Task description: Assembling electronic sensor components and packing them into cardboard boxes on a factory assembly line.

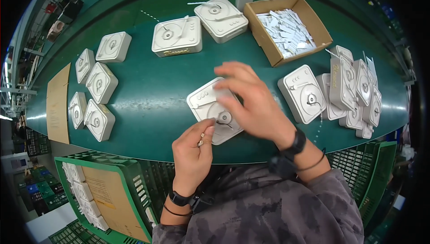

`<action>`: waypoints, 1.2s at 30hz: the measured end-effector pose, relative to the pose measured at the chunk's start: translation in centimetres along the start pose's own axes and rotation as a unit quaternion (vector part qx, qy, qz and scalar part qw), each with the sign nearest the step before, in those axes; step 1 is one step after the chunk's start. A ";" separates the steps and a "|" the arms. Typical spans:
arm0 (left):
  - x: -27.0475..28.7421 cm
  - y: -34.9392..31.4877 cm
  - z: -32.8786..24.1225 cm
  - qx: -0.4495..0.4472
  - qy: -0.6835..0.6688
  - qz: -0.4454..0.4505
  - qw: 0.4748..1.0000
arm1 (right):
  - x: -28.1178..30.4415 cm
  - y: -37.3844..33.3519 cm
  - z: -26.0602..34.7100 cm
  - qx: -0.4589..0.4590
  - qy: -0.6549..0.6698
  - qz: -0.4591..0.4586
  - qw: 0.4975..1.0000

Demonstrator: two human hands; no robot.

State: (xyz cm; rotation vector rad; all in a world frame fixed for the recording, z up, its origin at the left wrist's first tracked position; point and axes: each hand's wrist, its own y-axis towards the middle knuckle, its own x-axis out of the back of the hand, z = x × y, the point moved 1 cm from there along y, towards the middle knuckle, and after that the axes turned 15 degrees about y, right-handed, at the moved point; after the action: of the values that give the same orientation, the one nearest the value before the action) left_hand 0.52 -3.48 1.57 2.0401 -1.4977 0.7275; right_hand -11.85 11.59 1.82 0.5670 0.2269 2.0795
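A white record-player-shaped case (pixel 207 97) lies on the green table in front of me, with a round disc, a tonearm shape and a short dark wire on its face. My left hand (pixel 193 152) is closed in a pinch at its near left edge, by the wire. Small white pieces (pixel 201 143) show between those fingers; their exact kind is too small to tell. Over the right part of the case hovers my right hand (pixel 253 103), fingers apart and partly smeared by motion, with nothing visible in it. It hides some of the case.
A cardboard box (pixel 286 59) of white strips stands at the far right. Similar cases stand at the back (pixel 177 36), the left (pixel 102 83) and piled at the right (pixel 342 85). Cardboard (pixel 58 103) lies far left. Green crates (pixel 127 186) flank me below the table edge.
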 end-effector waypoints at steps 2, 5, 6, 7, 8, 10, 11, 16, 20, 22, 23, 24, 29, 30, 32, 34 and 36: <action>-0.3 0.0 -1.1 0.002 -0.014 0.029 0.999 | 0.5 -2.1 1.7 -0.003 0.042 0.026 0.999; -0.6 -0.3 -1.6 -0.041 0.016 0.058 0.997 | 0.5 -3.7 2.8 0.013 0.072 0.047 0.996; -0.7 -0.5 -1.7 -0.042 0.016 0.061 0.997 | 0.3 -3.9 3.0 0.043 0.083 0.060 0.994; -0.8 -0.7 -1.7 -0.038 0.029 0.076 0.996 | 0.3 -4.0 2.9 0.041 0.084 0.058 0.994; -0.9 -1.0 -1.8 -0.033 0.042 0.091 0.994 | 0.2 -4.3 2.7 0.051 0.078 0.058 0.994; -0.9 -1.2 -3.0 0.005 0.033 0.117 0.993 | 0.2 -5.0 2.3 0.057 0.073 0.059 0.994; -1.0 -1.4 -3.4 0.042 0.023 0.142 0.989 | 0.2 -5.3 2.1 0.041 0.079 0.055 0.995; -1.1 -2.9 -2.6 0.007 -0.015 0.040 0.999 | 0.8 -6.1 2.4 -0.008 0.093 0.050 0.994; -0.6 -3.1 -2.2 -0.053 -0.002 0.089 0.995 | 1.5 -6.6 2.1 -0.005 0.116 0.078 0.990; -0.9 -3.3 -0.9 -0.025 -0.016 0.068 0.997 | 2.2 -6.6 1.6 -0.024 0.100 0.071 0.992; -1.1 -3.4 0.0 0.002 -0.028 0.046 0.999 | 2.2 -6.4 1.3 -0.025 0.099 0.070 0.992; -1.6 -3.2 0.8 0.054 -0.104 0.019 0.993 | 2.3 -6.2 1.0 -0.029 0.054 0.052 0.997; -2.9 -2.1 2.2 0.046 -0.114 -0.016 0.992 | 0.8 -5.4 0.2 0.015 -0.011 0.068 0.997; -3.2 -1.7 2.5 0.052 -0.143 -0.007 0.988 | 0.2 -5.4 -0.4 0.016 -0.006 0.056 0.998; -3.4 -1.2 2.4 0.057 -0.196 -0.014 0.979 | -0.1 -4.7 -0.7 0.019 0.018 0.055 0.998; -3.4 -1.3 2.3 0.066 -0.247 -0.018 0.967 | -0.5 -4.4 -0.7 0.020 0.044 0.053 0.997; -2.8 -1.7 2.1 0.072 -0.203 -0.037 0.976 | -0.8 -4.0 -0.5 0.021 -0.002 0.083 0.996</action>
State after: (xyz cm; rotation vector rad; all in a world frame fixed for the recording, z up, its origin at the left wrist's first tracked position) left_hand 1.70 -2.50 -1.95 2.4524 -1.6087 0.4126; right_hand -8.74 13.12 -0.35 0.6322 0.2282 2.2378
